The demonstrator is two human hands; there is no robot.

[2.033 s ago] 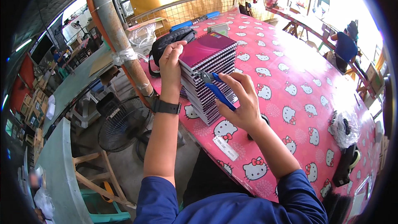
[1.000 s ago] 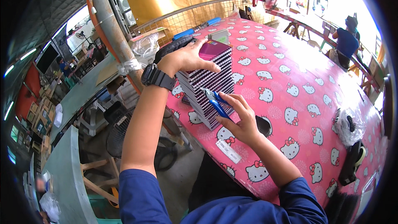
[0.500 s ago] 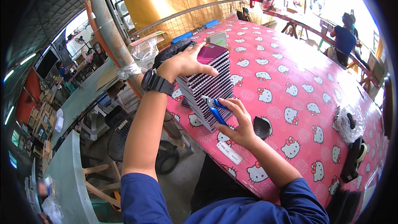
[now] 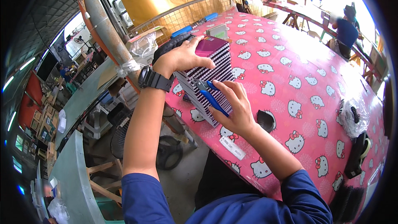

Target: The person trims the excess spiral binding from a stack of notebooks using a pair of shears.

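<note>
A tall stack of wire-bound notebooks [image 4: 222, 67] stands on the table, with a purple cover on top and rows of bindings facing me. My left hand [image 4: 184, 58] lies across the top of the stack, thumb spread from the outstretched fingers. In front of the bindings, my right hand [image 4: 237, 110] holds blue-handled wire cutters [image 4: 214, 102]. The cutters' metal jaws are close to the bindings on the stack's left part; whether they touch a wire I cannot tell.
A pink patterned cloth [image 4: 282, 95] covers the table. Near my right hand lie a black curved piece [image 4: 266, 121] and a white label strip [image 4: 232, 147]. Farther right are a plastic bag [image 4: 354, 118] and a tape dispenser [image 4: 357, 157]. A person [image 4: 346, 33] sits at the back right.
My right hand has moved slightly up and left with the wire cutters, whose jaws now sit higher along the bindings. My left hand stays on the stack; the view has shifted a little.
</note>
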